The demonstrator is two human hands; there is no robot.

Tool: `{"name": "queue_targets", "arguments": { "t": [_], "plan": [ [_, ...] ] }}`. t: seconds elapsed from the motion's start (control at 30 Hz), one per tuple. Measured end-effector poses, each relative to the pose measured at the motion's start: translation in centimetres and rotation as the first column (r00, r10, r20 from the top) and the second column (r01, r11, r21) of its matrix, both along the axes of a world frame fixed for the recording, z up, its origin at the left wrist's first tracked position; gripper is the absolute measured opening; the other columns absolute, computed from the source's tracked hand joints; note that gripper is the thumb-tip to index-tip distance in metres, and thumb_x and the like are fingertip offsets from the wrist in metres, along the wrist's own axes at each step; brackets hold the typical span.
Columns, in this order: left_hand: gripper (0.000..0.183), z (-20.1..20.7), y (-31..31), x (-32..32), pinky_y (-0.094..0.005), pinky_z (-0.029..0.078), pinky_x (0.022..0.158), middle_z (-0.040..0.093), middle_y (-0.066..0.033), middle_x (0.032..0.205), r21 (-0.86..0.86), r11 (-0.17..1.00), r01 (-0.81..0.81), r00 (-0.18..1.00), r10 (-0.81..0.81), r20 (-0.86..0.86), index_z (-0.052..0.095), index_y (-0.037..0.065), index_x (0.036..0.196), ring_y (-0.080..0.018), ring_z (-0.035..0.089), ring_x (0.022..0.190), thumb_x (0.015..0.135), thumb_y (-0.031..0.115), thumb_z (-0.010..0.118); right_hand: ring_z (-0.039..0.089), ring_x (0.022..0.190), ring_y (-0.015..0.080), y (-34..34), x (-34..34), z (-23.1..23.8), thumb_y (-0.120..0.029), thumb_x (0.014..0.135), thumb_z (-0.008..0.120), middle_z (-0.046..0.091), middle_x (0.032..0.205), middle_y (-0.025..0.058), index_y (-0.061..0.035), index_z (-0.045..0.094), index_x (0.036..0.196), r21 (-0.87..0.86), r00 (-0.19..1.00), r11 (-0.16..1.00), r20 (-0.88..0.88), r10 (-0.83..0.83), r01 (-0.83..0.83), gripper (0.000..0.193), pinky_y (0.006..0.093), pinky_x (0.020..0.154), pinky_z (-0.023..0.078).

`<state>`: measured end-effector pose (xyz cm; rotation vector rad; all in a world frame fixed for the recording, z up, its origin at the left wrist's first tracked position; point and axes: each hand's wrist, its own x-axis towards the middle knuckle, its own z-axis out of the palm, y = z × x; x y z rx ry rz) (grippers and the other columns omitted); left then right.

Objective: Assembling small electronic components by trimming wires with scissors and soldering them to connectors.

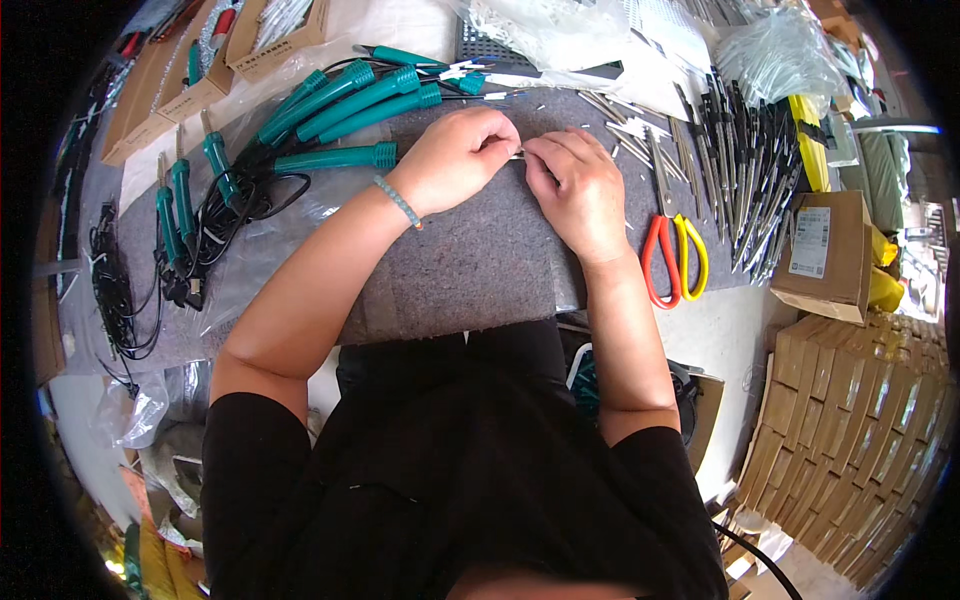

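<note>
Both hands (460, 160) (575, 190) together, fingertips pinched

A small metal piece (519, 154) between the left hand (455, 160) and right hand (572, 185) is mostly hidden by fingertips, too small to identify. Far cardboard boxes (255, 45) are cut off.

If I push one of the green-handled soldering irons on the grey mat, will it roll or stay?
The green-handled soldering iron looks round, so it could roll slightly. Its black cord is tangled with others and would probably drag. The grey felt mat looks rough, likely slowing it.
</note>
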<state>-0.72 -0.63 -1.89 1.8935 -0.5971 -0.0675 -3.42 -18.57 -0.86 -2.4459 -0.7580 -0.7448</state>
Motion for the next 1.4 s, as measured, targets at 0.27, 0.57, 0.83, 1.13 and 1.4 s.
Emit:
{"name": "queue_targets", "arguments": {
  "t": [0.27,0.57,0.83,1.13,1.4],
  "plan": [
    [0.01,0.5,-0.6,-0.8,-0.0351,0.048,0.064,0.059,-0.0128,0.083,0.196,0.975,-0.101,0.921,0.017,0.39,0.06,0.002,0.089,-0.0292,0.06,0.073,0.085,0.011,0.061,0.062,0.085,0.0279,-0.1,-0.4,0.1,-0.01,0.073,0.068,0.065,0.088,0.0061,-0.0087,0.067,0.085,0.04,0.998,0.999,-0.056,-0.027,0.029,0.012,0.0389,0.083,0.049],
    [0.01,1.9,1.2,-0.3,-0.0319,0.047,0.064,0.061,-0.0123,0.082,0.274,0.96,-0.048,0.992,0.015,0.122,0.061,0.0,0.088,-0.0237,0.06,0.071,0.083,0.008,0.062,0.06,0.085,0.0261,-0.3,-0.3,0.3,-0.011,0.075,0.067,0.063,0.089,0.0047,-0.0095,0.066,0.086,-0.01,0.998,0.999,-0.054,-0.033,0.032,0.011,0.0404,0.086,0.046],
    [0.009,0.8,0.5,-0.1,-0.0325,0.047,0.064,0.059,-0.0129,0.08,0.2,0.98,0.013,0.961,-0.067,0.268,0.062,0.0,0.088,-0.026,0.058,0.071,0.082,0.007,0.064,0.061,0.086,0.024,-0.5,-0.3,0.0,-0.012,0.075,0.066,0.063,0.091,0.0033,-0.0105,0.066,0.086,-0.042,0.999,0.999,-0.032,-0.012,0.01,0.011,0.0442,0.094,0.042],
    [0.01,0.9,0.0,-0.1,-0.0328,0.046,0.063,0.058,-0.0117,0.076,0.221,0.975,-0.018,0.938,-0.06,0.342,0.063,0.003,0.089,-0.0256,0.058,0.068,0.081,0.007,0.066,0.062,0.09,0.0284,-1.1,-0.5,0.3,-0.005,0.077,0.062,0.065,0.096,0.0088,-0.0072,0.066,0.092,0.146,0.982,0.989,-0.187,0.0,0.028,0.016,0.0409,0.09,0.045],
    [0.012,2.1,1.0,-0.4,-0.0302,0.046,0.06,0.059,-0.0092,0.071,0.286,0.958,-0.006,1.0,0.011,-0.016,0.062,0.0,0.086,-0.0165,0.057,0.065,0.08,0.009,0.067,0.062,0.088,0.034,-8.1,-5.9,4.0,-0.017,0.084,0.061,0.063,0.097,0.0145,-0.0054,0.063,0.098,-0.284,0.75,0.764,-0.181,-0.636,0.579,0.019,0.0418,0.076,0.049]
  ]
}}
